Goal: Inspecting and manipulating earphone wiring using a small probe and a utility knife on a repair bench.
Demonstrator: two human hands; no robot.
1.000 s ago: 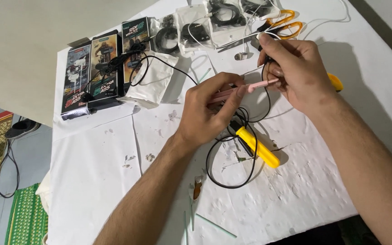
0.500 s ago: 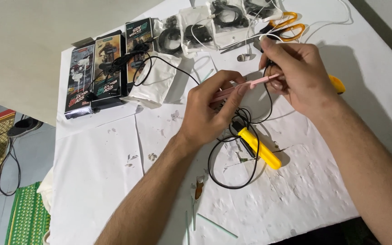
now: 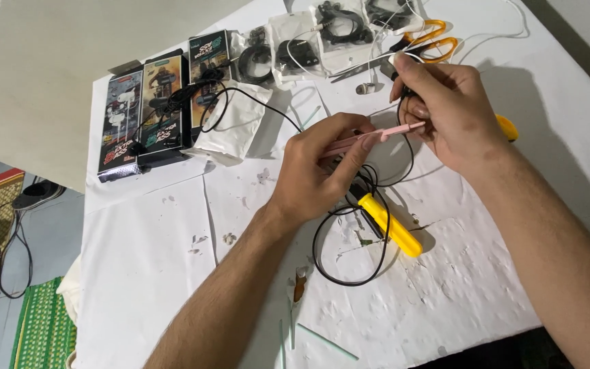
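Both hands are pinching: left hand (image 3: 315, 171) gripping a pink tool (image 3: 370, 137), right hand (image 3: 445, 113) nipping black cable (image 3: 349, 253); a yellow-handled tool (image 3: 394, 229) is lying just beside, scissors (image 3: 425, 41) near the table edge (image 3: 582, 75).

Can't see where the pink tool (image 3: 377, 137) ends, my right hand (image 3: 448, 116) swallows its tip. The black cable (image 3: 349, 253) disappears under my left hand (image 3: 322, 171) too. Scissors (image 3: 425, 42) blades sit half under pouches at the top edge, and the tabletop (image 3: 145, 273) runs off the frame bottom.

Your left hand (image 3: 319, 174) has slid the pink tool (image 3: 377, 134) slightly rightward. Its tip now sits deeper among your right hand's (image 3: 448, 113) fingers.
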